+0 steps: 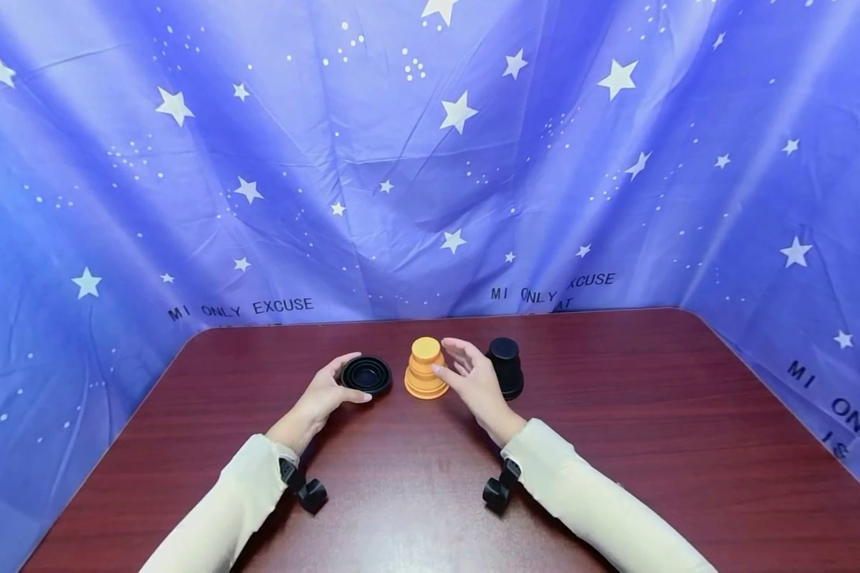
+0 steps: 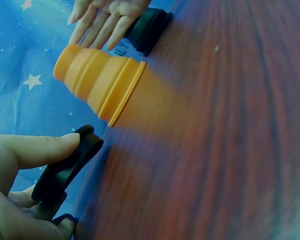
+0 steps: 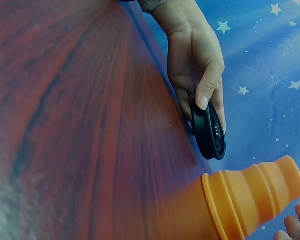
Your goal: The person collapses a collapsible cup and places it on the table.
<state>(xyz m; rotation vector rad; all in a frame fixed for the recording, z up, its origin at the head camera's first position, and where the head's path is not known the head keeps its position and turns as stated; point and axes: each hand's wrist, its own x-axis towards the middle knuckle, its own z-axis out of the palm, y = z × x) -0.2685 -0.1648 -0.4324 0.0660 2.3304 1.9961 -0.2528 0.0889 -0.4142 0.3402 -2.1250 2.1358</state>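
Orange cup point(image 3: 254, 195): rim cut by bottom edge, right wrist view. Black bowl point(image 1: 366, 376): underside hidden, head view. Right hand point(image 1: 478, 387): mostly beyond right edge, right wrist view. Black cup point(image 1: 506, 360): left side partly behind that hand, head view. Right sleeve point(image 1: 602, 501): cut off below, head view.

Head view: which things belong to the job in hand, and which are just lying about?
Likely in the job:
black ringed dish, in the left grip
orange stepped cup, beside the right grip

Likely just lying about:
tall black cup, in neither grip
starry backdrop
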